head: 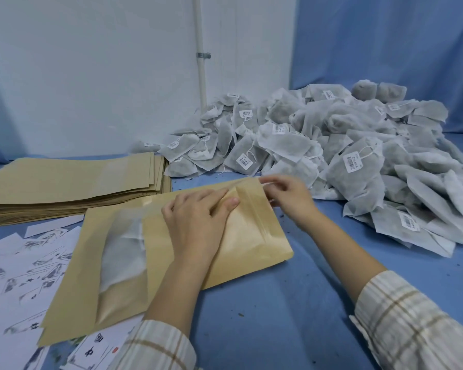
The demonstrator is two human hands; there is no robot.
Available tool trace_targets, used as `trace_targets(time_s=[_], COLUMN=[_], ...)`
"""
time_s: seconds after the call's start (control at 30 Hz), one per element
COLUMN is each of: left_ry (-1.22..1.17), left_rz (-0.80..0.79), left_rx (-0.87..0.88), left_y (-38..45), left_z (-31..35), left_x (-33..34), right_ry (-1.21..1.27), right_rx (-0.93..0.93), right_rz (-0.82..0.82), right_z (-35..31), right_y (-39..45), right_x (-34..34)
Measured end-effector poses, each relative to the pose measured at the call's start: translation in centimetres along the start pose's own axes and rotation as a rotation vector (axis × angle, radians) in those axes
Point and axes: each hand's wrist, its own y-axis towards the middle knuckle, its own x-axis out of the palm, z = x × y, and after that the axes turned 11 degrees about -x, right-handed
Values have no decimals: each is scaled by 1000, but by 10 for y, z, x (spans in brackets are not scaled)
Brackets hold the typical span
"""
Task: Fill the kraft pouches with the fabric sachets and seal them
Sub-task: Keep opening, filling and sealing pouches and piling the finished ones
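A kraft pouch [254, 233] lies flat on the blue table in front of me, its zip end toward the right. Through its clear window a white fabric sachet [125, 252] shows inside. My left hand [195, 222] lies flat on the pouch and presses it down near the zip strip. My right hand [286, 193] pinches the far right corner of the pouch's mouth between its fingertips. A big heap of grey-white fabric sachets [358, 161] with barcode tags fills the right and back of the table.
A stack of flat kraft pouches [64, 182] lies at the left behind the filled one. Printed white paper labels [24, 265] are scattered at the lower left, some under the pouch. A white wall and pipe [201, 62] stand behind.
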Motion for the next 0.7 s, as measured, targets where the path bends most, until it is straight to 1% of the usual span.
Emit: trace_targets(time_s=[0.03, 0.07, 0.1, 0.17, 0.27, 0.33, 0.4, 0.43, 0.5, 0.57, 0.6, 0.63, 0.7], left_ry=[4, 5, 5, 12, 22, 22, 31, 36, 39, 36, 36, 34, 21], left_rz=[13, 24, 33, 40, 46, 48, 56, 61, 70, 85, 96, 108, 129], left_rx=[-20, -37, -46, -49, -42, -44, -51, -56, -71, -91, -100, -107, -114], left_y=[1, 1, 2, 3, 2, 2, 3, 4, 6, 6, 6, 7, 7], left_z=[-2, -3, -4, -5, -7, -8, -10, -10, -12, -13, -13, -14, -14], left_x=[0, 1, 1, 2, 4, 5, 5, 5, 4, 2, 1, 0, -1], right_ry=[-122, -311, -438, -513, -551, -460, -341, -238, 83, 401, 497, 537, 499], right_rx=[5, 37, 85, 194, 196, 133, 75, 68, 102, 128, 125, 111, 80], right_rz=[167, 268, 322, 347, 371, 458, 494, 482, 441, 362, 325, 300, 242], right_z=[8, 15, 23, 32, 32, 35, 36, 35, 29, 24, 22, 19, 13], right_y=[4, 6, 10, 16, 24, 26, 23, 22, 20, 16, 13, 10, 5], right_x=[-8, -16, -24, -32, -30, -27, -27, -28, -33, -35, -34, -32, -25])
